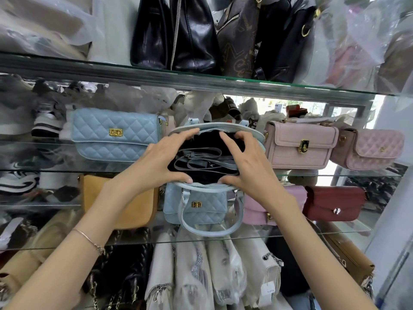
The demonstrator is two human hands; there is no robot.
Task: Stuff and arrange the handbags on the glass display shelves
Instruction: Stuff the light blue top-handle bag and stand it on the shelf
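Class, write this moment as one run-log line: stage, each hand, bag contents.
stage: bag held open | left hand: grips light blue handbag rim | right hand: grips rim too | inside: coiled grey strap, dark lining

- Open handbag (196, 202): light blue, diamond-quilted; black inside.
- Flap bag (116, 135): light blue, diamond-quilted.
- Clasp bag (299, 146): pale pink.
- Clutch (333, 203): dark red.
- Pouch (134, 204): mustard.

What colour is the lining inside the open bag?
Black lining inside the blue quilted bag, head view.

Arms outstretched, left hand (164, 163) and right hand (249, 165) grip the open blue handbag (196, 208)
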